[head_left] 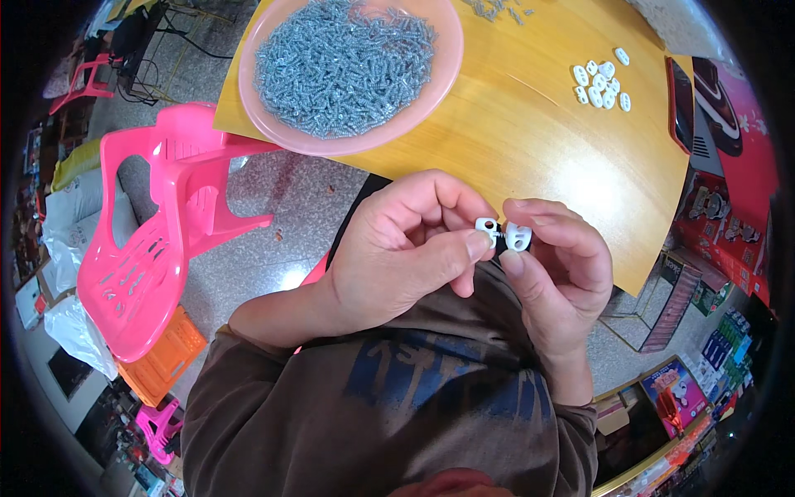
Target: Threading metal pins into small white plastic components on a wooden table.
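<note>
Head view, hands (414,261) (571,269) w/ wht pcs (517,238), printed red box (729,228)

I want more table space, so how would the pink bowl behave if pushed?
The bowl is probably heavy, being piled with metal screws. These look loose, so may shift if jolted. Sitting near the table's edge, it could tip if pushed outward.

A pink chair (157,286) stands on the speckled floor (269,190) beside an orange crate (172,348) and a white plastic bag (80,333), while a dark, red-edged flat object (680,106) lies along the right edge of the worktop (530,137), near red printed boxes (719,224).
</note>
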`<state>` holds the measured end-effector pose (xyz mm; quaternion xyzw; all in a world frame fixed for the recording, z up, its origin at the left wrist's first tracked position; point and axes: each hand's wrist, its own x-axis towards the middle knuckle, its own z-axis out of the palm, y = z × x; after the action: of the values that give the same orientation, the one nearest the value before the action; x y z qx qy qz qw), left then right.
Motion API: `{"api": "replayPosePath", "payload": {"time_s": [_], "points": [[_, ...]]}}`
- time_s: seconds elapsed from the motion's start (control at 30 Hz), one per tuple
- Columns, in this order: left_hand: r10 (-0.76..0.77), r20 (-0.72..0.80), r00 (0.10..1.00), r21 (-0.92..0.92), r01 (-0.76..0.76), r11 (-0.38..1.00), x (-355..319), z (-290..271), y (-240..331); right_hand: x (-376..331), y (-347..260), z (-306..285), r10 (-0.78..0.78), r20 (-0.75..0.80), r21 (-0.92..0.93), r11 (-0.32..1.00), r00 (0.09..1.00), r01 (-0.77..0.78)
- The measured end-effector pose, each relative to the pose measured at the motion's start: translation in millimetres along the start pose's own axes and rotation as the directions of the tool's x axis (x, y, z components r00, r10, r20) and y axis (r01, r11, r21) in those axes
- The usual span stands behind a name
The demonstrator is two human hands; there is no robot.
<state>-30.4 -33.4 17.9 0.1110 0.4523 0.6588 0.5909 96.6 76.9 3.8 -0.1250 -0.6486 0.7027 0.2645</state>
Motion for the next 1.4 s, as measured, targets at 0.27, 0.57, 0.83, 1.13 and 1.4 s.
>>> {"api": "replayPosePath", "payload": {"time_s": [0.27,0.57,0.83,1.13,1.4], "points": [[0.024,-0.028,0.999,0.022,-0.023,0.999,0.6,0.8,-2.6,-2.7,-0.1,5.4,0.028,-0.098,0.134,0.991,0.995,-0.014],[0.022,-0.048,0.999,0.028,-0.021,0.999,0.6,3.2,-0.4,-4.2,5.4,6.2,0.072,-0.114,0.3,0.953,0.991,-0.035],[0.083,-0.025,0.996,0.076,-0.081,0.994,0.4,2.8,-2.6,-2.8,1.2,7.8,-0.023,-0.071,-0.002,1.0,0.997,0.023],[0.052,0.005,0.999,0.074,-0.052,0.996,-0.8,6.1,1.7,-2.2,0.2,5.1,0.024,-0.107,0.127,0.992,0.994,-0.011],[0.055,0.044,0.998,0.05,-0.057,0.997,0.7,6.5,-0.1,-2.6,-3.7,2.1,0.035,-0.108,0.198,0.98,0.994,-0.013]]}}
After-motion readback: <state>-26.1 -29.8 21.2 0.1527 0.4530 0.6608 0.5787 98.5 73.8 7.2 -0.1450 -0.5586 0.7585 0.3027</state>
